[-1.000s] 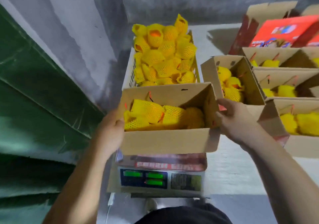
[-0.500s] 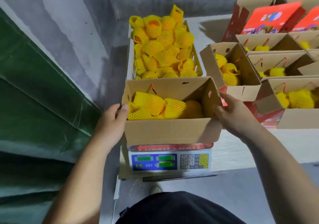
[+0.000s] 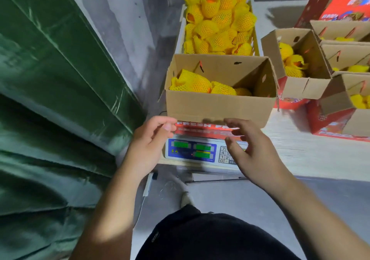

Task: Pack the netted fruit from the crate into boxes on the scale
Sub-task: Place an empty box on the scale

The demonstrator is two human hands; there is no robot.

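Sitting on one scale (image 3: 200,149), one open cardboard box (image 3: 218,105) holds at least three netted fruit (image 3: 197,82) (yellow foam sleeves). One heaped crate (image 3: 218,24) stands just behind it, and four more boxes (image 3: 296,63) to its right. Left hand (image 3: 148,145) and right hand (image 3: 252,149) hover before the scale, fingers loosely spread, holding nothing.

open cardboard box (image 3: 218,107) of yellow-netted fruit (image 3: 197,82) sits on the scale (image 3: 192,149), heaped white crate (image 3: 181,37) behind.

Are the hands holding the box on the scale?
No, the left hand and right hand hover empty before the box, over the scale.
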